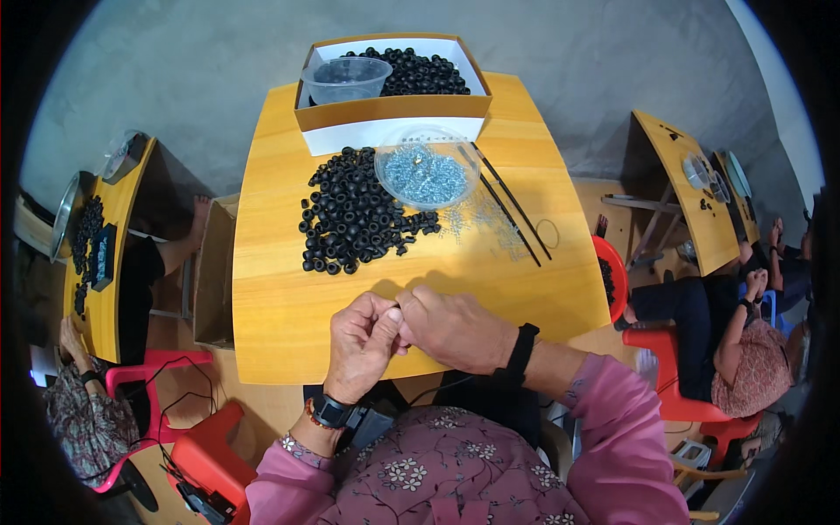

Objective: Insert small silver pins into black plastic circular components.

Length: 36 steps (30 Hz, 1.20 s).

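Observation:
My left hand [360,343] and my right hand [457,329] meet over the near edge of the yellow wooden table [280,328]. Both are closed, with fingertips pressed together. A bit of something dark shows between them, but the fingers hide what it is. Farther back lies a heap of small black ring-shaped pieces [346,210]. Beside the heap, a round clear plastic tub [385,188] holds many small bluish, shiny pieces [426,178]. More of these tiny pieces lie scattered to its right, near two thin black rods [507,206].
An open box [394,109] at the table's far end holds more black pieces and a clear plastic bowl [347,79]. A thin loop [548,233] lies at right. A red basin [615,276] stands beside the table. People sit at side tables; red stools [214,451] flank me.

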Each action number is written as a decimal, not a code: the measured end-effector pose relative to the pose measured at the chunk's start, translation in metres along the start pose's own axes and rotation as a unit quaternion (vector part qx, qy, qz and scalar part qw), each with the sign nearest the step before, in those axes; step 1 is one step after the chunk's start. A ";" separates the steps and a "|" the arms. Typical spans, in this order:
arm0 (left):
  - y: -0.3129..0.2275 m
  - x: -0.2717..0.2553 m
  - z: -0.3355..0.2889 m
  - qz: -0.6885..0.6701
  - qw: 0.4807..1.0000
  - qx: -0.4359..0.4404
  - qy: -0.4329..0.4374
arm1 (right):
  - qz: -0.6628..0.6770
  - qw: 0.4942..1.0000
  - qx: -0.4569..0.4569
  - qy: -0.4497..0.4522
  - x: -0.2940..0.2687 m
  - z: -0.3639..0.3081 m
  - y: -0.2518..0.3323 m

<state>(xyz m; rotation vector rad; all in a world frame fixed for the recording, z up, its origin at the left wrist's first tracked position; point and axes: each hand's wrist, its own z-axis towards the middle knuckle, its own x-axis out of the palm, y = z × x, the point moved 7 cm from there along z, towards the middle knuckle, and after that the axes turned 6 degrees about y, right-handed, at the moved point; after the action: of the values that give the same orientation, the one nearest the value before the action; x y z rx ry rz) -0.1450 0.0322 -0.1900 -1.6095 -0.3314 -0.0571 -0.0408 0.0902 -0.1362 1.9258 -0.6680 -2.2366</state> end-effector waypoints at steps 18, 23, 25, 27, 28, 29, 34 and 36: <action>0.003 -0.005 0.002 -0.058 0.997 0.031 -0.039 | 0.017 0.999 0.038 -0.006 -0.012 0.004 0.003; 0.003 -0.008 0.003 -0.070 0.996 0.035 -0.044 | 0.102 0.994 0.016 -0.028 -0.013 0.004 -0.004; 0.003 -0.009 0.003 -0.068 0.996 0.037 -0.040 | 0.134 0.990 0.004 -0.032 -0.014 0.004 -0.003; 0.004 -0.007 0.003 -0.095 0.995 0.013 -0.023 | 0.068 0.997 0.034 0.026 -0.012 0.003 0.002; 0.004 -0.007 0.003 -0.095 0.995 0.013 -0.024 | 0.069 0.997 0.033 0.027 -0.012 0.004 0.004; 0.003 -0.007 0.002 -0.105 0.994 0.020 -0.023 | 0.065 0.996 0.043 0.039 -0.010 0.005 0.006; 0.005 -0.010 0.004 -0.093 0.995 0.025 -0.015 | 0.076 0.995 0.049 0.028 -0.015 0.004 0.007; 0.008 -0.012 0.004 -0.133 0.991 0.017 -0.015 | 0.090 0.994 0.054 0.021 -0.015 0.005 0.006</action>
<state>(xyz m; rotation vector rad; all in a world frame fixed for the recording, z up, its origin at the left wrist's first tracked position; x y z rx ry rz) -0.1547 0.0335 -0.2003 -1.5256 -0.5658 -0.2289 -0.0437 0.0915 -0.1197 1.8702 -0.9333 -2.0859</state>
